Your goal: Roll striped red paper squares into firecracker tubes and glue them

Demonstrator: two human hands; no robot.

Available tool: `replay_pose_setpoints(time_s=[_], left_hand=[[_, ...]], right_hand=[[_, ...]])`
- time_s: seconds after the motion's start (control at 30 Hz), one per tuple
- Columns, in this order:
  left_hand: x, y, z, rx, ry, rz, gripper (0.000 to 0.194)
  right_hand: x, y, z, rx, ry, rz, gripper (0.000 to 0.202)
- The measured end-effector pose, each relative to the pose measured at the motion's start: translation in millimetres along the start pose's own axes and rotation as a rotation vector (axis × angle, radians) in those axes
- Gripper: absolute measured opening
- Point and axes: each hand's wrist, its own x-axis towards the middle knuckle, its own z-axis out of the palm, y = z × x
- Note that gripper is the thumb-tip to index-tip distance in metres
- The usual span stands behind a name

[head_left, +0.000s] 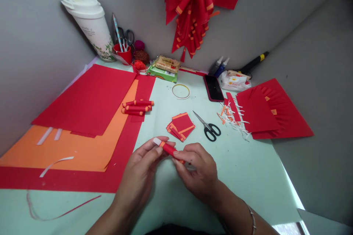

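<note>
Hands, L (143,170) & R (200,176), grip red paper roll (168,148) above bare table (248,169), near edge.

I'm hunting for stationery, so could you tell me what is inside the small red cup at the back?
The red cup holds a striped pencil and black-handled scissors, both standing up. Their lower ends and the cup's bottom are hidden.

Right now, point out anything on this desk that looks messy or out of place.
Paper scraps lie scattered beside the red sheets at the right. A thin strip curls loose near the front edge. Both hands hold a red roll.
</note>
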Motion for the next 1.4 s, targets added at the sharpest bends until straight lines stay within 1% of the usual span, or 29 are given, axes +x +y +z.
replay_pose_setpoints(time_s=[0.23, 0.33, 0.5, 0.6, 0.8, 1.03, 1.17, 1.27, 1.4], left_hand=[[-0.2, -0.4, 2.1, 0.015, -0.005, 0.012, 0.016], [-0.8, -0.5, 2.4, 0.02, 0.001, 0.016, 0.02], [-0.1, -1.2, 3.1, 0.028, 0.023, 0.012, 0.022], [0.2, -1.5, 2.9, 0.036, -0.003, 0.027, 0.02], [-2.0, -2.7, -1.8, 0.043, -0.077, 0.072, 0.021], [-1.4, -3.1, -1.9, 0.116, -0.123, 0.136, 0.008], [-0.2, -5.6, -6.3, 0.177, -0.157, 0.16, 0.007], [0.9, -9.2, -13.0, 0.254, -0.182, 0.196, 0.008], [0.5, -12.1, -18.5, 0.329, -0.185, 0.277, 0.008]], right_hand=[[3.1, -2.0, -1.5, 0.123, -0.01, 0.087, 0.02], [4.4, -3.8, -1.7, 0.164, -0.016, 0.13, 0.019], [6.5, -6.8, -0.8, 0.226, 0.021, 0.221, 0.014], [6.5, -7.1, -0.7, 0.256, 0.027, 0.271, 0.014], [5.9, -6.3, -3.7, 0.39, 0.024, 0.434, 0.016], [9.7, -6.7, -8.8, 0.678, -0.089, 0.77, 0.015], [13.7, -6.8, -12.2, 0.804, -0.131, 0.907, 0.017], [14.8, -5.7, -14.8, 0.896, -0.184, 0.991, 0.019], [12.4, -1.9, -15.5, 0.997, -0.213, 1.018, 0.019]])
